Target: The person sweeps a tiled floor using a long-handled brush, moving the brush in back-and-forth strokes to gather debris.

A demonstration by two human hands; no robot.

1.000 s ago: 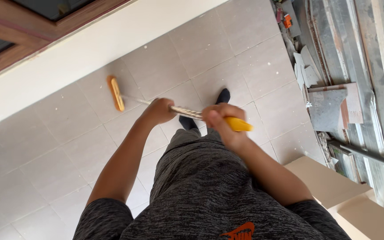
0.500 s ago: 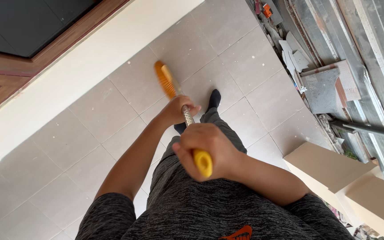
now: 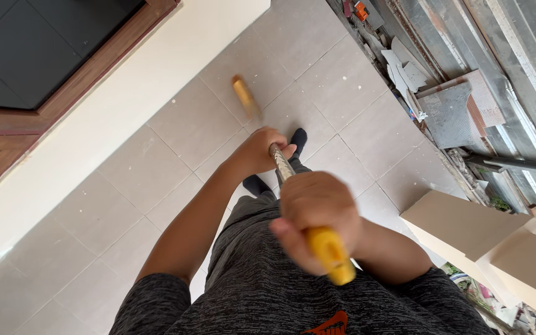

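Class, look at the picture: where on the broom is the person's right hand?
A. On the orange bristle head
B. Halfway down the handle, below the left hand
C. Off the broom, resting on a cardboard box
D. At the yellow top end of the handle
D. The right hand is wrapped round the handle just above its yellow end, nearest the camera, while the left hand grips the broom further down the shaft.

The right hand (image 3: 316, 211) is nearest the camera, fist wrapped tight around the upper end of what it grips, knuckles up, forearm bent back toward the torso. The left hand (image 3: 262, 151) clasps farther down the same shaft, its arm stretched out nearly straight, thumb lying alongside the grip.
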